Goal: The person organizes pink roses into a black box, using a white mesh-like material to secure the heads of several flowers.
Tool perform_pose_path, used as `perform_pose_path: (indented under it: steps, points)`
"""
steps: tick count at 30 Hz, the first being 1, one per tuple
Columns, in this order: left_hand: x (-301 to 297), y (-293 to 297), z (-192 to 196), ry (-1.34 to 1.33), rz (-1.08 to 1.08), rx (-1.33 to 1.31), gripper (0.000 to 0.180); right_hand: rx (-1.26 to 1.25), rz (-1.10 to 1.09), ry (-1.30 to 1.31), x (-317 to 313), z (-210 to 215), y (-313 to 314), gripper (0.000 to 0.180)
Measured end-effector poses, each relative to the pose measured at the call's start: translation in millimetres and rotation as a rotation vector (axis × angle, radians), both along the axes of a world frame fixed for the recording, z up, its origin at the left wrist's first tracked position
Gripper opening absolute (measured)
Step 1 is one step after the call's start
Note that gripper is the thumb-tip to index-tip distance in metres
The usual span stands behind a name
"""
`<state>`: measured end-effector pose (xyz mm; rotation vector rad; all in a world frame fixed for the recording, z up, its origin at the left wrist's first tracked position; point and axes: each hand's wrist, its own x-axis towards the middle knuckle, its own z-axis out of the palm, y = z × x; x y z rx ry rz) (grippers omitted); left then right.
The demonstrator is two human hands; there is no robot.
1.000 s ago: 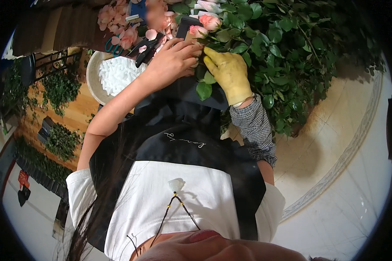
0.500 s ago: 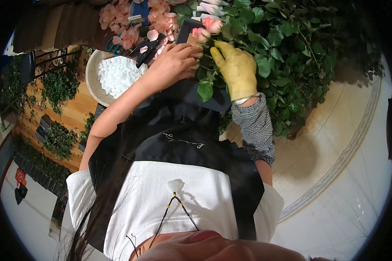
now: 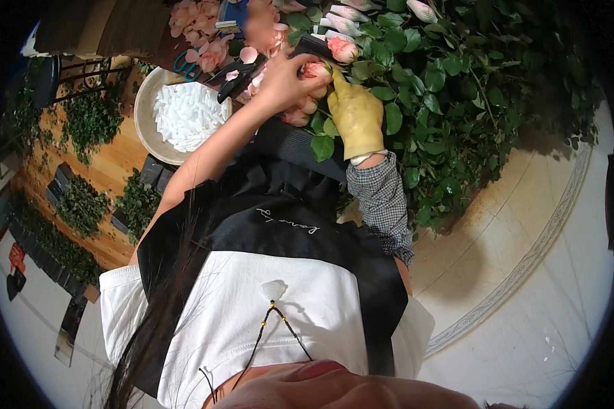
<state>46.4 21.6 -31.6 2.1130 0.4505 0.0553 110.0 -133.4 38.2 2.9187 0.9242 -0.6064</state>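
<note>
My bare left hand [image 3: 288,80] curls its thumb and fingers around the head of a pink rose [image 3: 316,71]. Against the same rose's base is my right hand [image 3: 357,117], in a yellow glove with a checked sleeve above the wrist; its fingers are bent in a grip there, and the stem is mostly hidden. More pink rose heads [image 3: 297,114] sit just below my left hand. Beyond my hands lies another pink rose [image 3: 342,49]. Green leaves [image 3: 325,146] hang below the gloved fingers, over a dark ribbed surface.
A round bowl [image 3: 142,117] of small white tube-like pieces [image 3: 187,116] stands at left. Black-handled cutters [image 3: 237,83], teal-handled scissors [image 3: 186,63] and loose pink petals [image 3: 213,53] lie beyond it. Leafy stems [image 3: 450,116] crowd the right; net-wrapped buds [image 3: 341,24] lie at the far side.
My left hand has lifted slightly and now cups a rose head. My gloved right hand has shifted a little left and down. More rose heads show beneath my left hand.
</note>
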Motion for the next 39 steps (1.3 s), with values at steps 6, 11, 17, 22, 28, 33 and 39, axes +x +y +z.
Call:
perform_pose_path:
  steps: [6,11,17,22,28,33,39]
  points:
    - [1.5,-2.4,-20.5,-0.009,0.048,-0.046,0.054,0.486,-0.242,-0.162,1.1,62.7,2.3,0.030]
    - [4.9,-3.4,-15.1,-0.018,0.063,-0.044,0.055,0.540,-0.246,0.030,20.8,45.4,-2.0,0.026]
    - [-1.0,-6.7,-10.9,-0.067,0.087,0.002,0.057,0.578,-0.136,-0.293,7.9,-5.9,2.7,0.021]
    - [-2.2,-9.0,-12.9,-0.062,0.091,-0.074,0.057,0.602,0.003,-0.418,5.8,-29.2,-3.4,0.025]
    - [-1.8,-14.7,-12.9,-0.059,0.113,0.006,0.053,0.363,0.043,-0.022,11.3,11.8,0.7,0.044]
    - [0.5,-15.5,-10.2,-0.063,0.114,0.059,0.052,0.146,0.123,-0.108,10.1,11.6,7.9,0.046]
    - [-4.2,-9.9,-2.5,0.043,0.090,-0.039,0.049,0.461,-0.082,0.068,-7.3,13.2,-3.9,0.044]
